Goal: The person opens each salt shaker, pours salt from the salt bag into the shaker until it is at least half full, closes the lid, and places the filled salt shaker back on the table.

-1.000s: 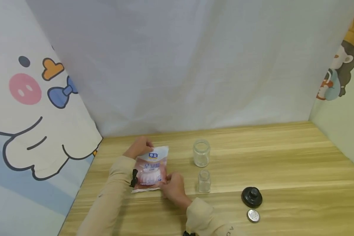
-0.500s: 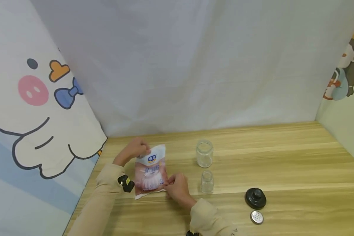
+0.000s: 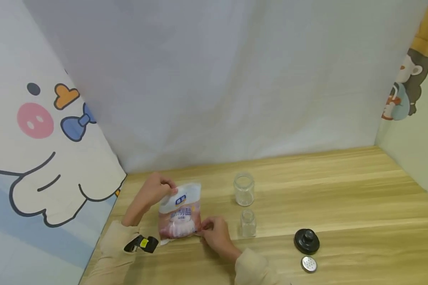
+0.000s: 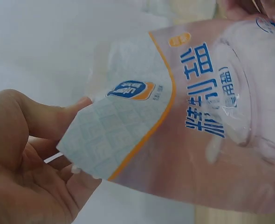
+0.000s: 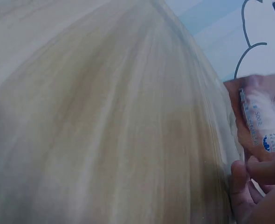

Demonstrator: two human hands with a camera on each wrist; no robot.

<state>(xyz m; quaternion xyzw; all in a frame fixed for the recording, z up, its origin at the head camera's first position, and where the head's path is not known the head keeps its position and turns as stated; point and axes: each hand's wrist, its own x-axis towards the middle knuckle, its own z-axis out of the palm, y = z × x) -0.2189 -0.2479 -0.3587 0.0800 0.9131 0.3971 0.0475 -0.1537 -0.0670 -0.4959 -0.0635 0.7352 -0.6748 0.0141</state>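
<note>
A pink and white plastic bag of salt point(image 3: 180, 211) stands tilted up between my two hands at the left of the table. Its printed front with blue lettering faces me. My left hand point(image 3: 151, 194) pinches the bag's upper left corner between thumb and fingers; the left wrist view shows the thumb point(image 4: 58, 119) on the white top end of the bag. Down at the lower right corner, my right hand point(image 3: 215, 237) pinches the bag's edge. In the right wrist view, only the fingertips point(image 5: 240, 175) and the lower part of the bag show.
Right of the bag stand a larger open glass jar point(image 3: 244, 190) and, nearer me, a smaller open glass jar point(image 3: 248, 223). Farther right lie a black knobbed lid point(image 3: 306, 241) and a silver perforated cap point(image 3: 308, 264). A pale curtain point(image 3: 235, 79) hangs behind the wooden table point(image 3: 342, 190).
The left hand has shifted its grip to the upper left corner, and its forearm has swung left and down. The bag's top now tilts up more. The right hand stays at the lower right corner.
</note>
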